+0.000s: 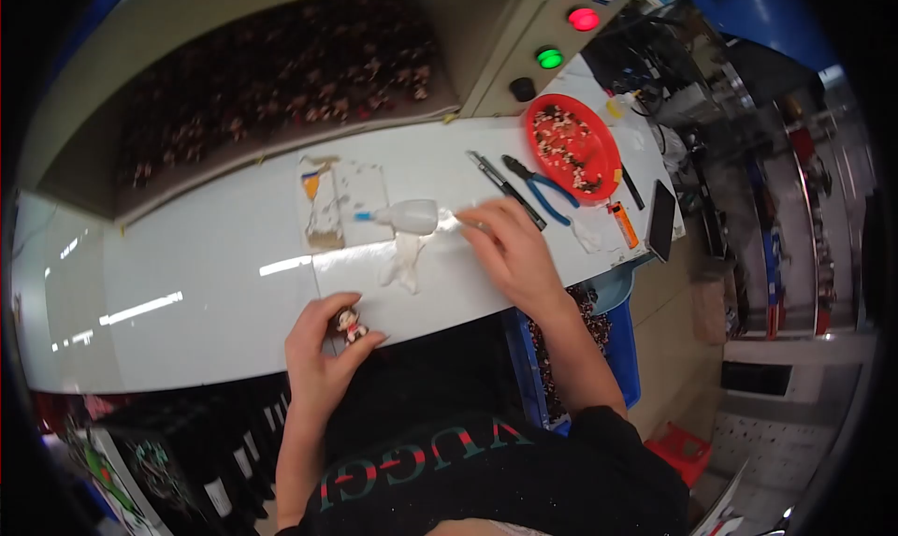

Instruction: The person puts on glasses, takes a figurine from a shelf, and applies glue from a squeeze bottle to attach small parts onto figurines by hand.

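My left hand (319, 351) is closed at the table's front edge, pinching a small figurine (350, 325) with dark hair and a red-and-white body between thumb and fingers. Over the middle of the table, my right hand (513, 252) has its fingertips drawn together, slightly blurred, at the right end of a clear squeeze bottle (414, 217) with a blue tip. Whether those fingers touch the bottle or pinch something small is hard to see. Beneath the bottle lies a crumpled white tissue (404, 263). The bottle's tip points left, toward a stained white pad (357, 192).
A red bowl (608, 152) of small parts stands at right, near blue-handled pliers (554, 188), a cutter knife (510, 191), an orange lighter (623, 225) and a phone (660, 220). Behind is a machine opening heaped with figurines (309, 78). A blue bin (622, 349) sits below.
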`<state>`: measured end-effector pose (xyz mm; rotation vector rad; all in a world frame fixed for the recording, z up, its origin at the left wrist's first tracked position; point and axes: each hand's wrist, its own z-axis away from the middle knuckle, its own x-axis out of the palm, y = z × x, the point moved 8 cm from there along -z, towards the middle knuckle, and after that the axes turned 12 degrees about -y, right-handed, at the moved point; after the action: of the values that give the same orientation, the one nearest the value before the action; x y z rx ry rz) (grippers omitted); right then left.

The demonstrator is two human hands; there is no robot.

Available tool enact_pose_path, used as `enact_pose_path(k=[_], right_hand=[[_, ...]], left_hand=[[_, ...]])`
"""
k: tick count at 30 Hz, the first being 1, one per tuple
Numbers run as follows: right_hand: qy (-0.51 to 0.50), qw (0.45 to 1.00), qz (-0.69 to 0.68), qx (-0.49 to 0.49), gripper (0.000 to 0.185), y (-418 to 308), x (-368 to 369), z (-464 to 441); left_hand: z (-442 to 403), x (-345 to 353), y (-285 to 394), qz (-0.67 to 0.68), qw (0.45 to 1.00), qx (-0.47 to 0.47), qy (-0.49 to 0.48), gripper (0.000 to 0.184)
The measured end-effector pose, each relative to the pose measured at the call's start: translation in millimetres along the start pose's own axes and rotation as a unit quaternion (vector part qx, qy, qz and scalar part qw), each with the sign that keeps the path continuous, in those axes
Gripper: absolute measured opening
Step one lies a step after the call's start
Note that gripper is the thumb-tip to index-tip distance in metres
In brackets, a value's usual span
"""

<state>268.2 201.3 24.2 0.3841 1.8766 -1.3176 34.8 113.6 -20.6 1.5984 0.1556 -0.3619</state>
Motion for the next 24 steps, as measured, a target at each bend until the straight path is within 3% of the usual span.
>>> enact_pose_path(k=[5,7,11,14,15,16,17,19,21,23,24], right_hand=[[0.11,0.98,0.042,0.16,0.011,53.2,-86.6,58.8],[0.104,0.972,0.092,0.188,0.015,67.0,-116.7,72.2],[0.034,0.969,0.138,0.2,0.022,87.8,-114.8,76.5],[0.03,0.971,0.153,0.182,0.024,123.7,-100.1,88.1],[0.082,0.966,0.129,0.209,0.022,116.2,-102.9,87.5],[0.126,0.935,0.086,0.319,0.02,111.5,-106.2,97.7],[0.145,0.949,0.09,0.265,0.018,109.9,-111.3,99.3],[0.163,0.969,-0.074,0.167,0.014,71.8,-97.6,82.0],[0.126,0.985,-0.086,0.081,0.015,34.3,-74.1,64.5],[-0.013,0.993,-0.087,-0.083,0.02,-22.4,-33.3,34.3],[-0.058,0.989,-0.072,-0.115,0.023,-45.0,-15.4,22.3]], left_hand=[[-4.2,2.3,-4.5,0.023,0.999,-0.024,-0.015,0.045],[-3.2,2.7,-8.3,0.037,0.999,-0.03,-0.013,0.045],[-2.4,3.9,-11.2,0.072,0.996,-0.045,-0.006,0.045],[-4.1,2.4,-1.2,-0.011,1.0,-0.022,-0.017,0.046],[-3.8,2.7,0.1,-0.011,1.0,-0.012,-0.021,0.046],[-5.2,1.1,3.0,-0.02,0.999,0.002,-0.026,0.046],[-6.0,0.8,7.3,-0.03,0.999,0.013,-0.033,0.045],[-8.3,-0.3,9.2,-0.033,0.999,0.019,-0.036,0.045],[-8.8,0.9,8.4,-0.005,0.999,0.021,-0.045,0.045],[-7.5,0.4,9.6,-0.014,0.999,0.027,-0.046,0.045],[-7.1,0.6,10.4,-0.017,0.998,0.031,-0.046,0.045]])
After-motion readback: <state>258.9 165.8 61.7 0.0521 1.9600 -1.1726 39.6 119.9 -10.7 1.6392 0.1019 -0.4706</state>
